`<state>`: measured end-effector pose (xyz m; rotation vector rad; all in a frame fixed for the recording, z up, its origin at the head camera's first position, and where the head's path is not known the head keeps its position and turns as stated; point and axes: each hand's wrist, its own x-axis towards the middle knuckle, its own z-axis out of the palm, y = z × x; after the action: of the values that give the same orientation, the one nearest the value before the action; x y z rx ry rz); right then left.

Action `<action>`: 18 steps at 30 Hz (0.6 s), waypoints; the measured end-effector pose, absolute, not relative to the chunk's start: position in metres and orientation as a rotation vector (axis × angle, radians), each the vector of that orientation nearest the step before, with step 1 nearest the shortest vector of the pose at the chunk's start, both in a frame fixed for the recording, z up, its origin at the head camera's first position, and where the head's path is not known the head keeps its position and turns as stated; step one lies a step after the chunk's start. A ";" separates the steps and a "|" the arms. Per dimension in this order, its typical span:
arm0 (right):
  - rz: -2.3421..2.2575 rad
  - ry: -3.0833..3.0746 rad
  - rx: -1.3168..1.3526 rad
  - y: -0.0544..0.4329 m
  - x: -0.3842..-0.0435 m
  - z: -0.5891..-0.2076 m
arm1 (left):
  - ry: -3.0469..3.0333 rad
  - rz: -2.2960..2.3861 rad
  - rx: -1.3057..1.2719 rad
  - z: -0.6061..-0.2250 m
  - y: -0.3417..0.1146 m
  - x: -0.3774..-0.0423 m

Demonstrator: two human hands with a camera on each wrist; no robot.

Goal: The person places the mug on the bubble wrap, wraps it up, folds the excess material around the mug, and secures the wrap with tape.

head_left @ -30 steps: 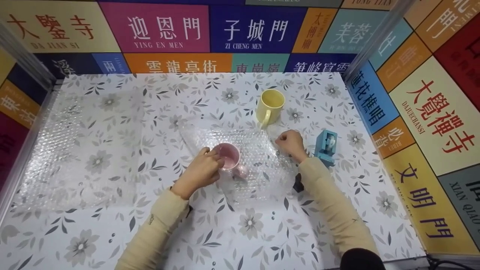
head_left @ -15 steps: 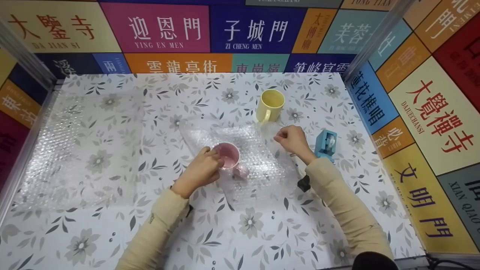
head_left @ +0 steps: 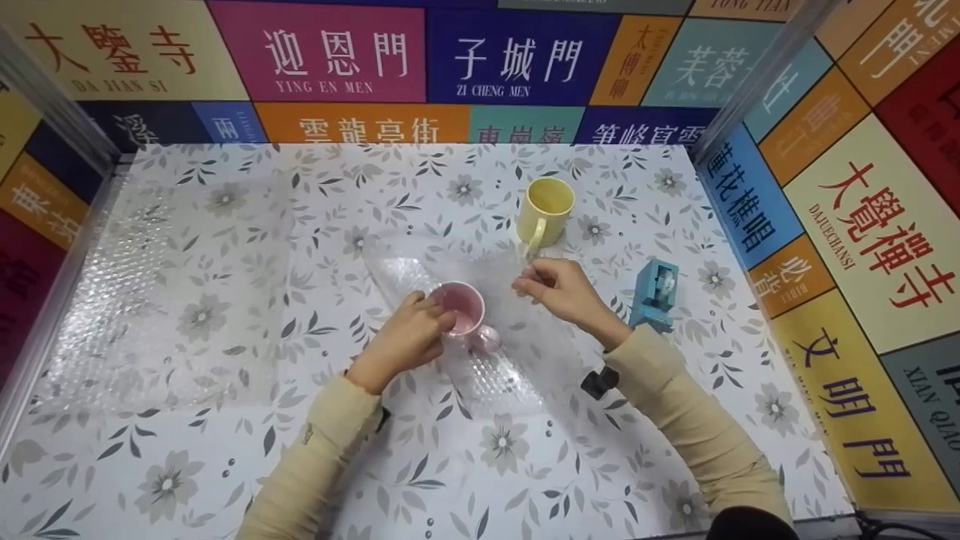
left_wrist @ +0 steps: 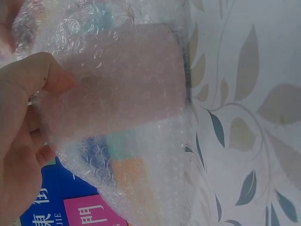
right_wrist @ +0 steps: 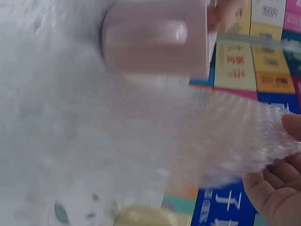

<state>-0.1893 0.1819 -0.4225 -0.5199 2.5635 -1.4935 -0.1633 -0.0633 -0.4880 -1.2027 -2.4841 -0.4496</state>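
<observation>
A pink mug (head_left: 465, 306) stands upright on a sheet of bubble wrap (head_left: 504, 379), its handle turned to the front right. My left hand (head_left: 403, 336) pinches the mug's left rim together with the wrap folded up against that side; in the left wrist view the mug's wall (left_wrist: 127, 80) shows through the film. To the right of the mug, my right hand (head_left: 564, 289) pinches an edge of the same sheet and holds it raised off the table. The right wrist view shows the lifted wrap (right_wrist: 230, 141) stretching to the fingertips, with the mug's bare side beyond.
A yellow mug (head_left: 546, 214) stands behind my right hand. A teal tape dispenser (head_left: 654, 292) sits to the right, near the forearm. Another bubble wrap sheet (head_left: 169, 300) lies flat on the left of the flowered table. Printed panels (head_left: 360, 56) wall the back and sides.
My right hand has moved left toward the pink mug, bringing the wrap's right side up and inward. The left hand stays at the mug's rim.
</observation>
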 end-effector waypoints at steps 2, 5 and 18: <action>-1.508 2.536 -0.597 0.170 -0.183 -0.422 | -2.481 -0.454 -1.207 -0.489 -0.064 -0.164; -1.490 2.540 -0.746 0.156 -0.173 -0.417 | -2.478 -0.454 -1.209 -0.490 -0.063 -0.165; -0.908 2.559 -1.317 0.150 -0.179 -0.451 | -2.485 -0.453 -1.187 -0.491 -0.065 -0.165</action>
<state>-0.1786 0.1501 -0.4514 -1.3166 2.5585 -0.9078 -0.1646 -0.0647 -0.4914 -1.1871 -2.4852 -0.4525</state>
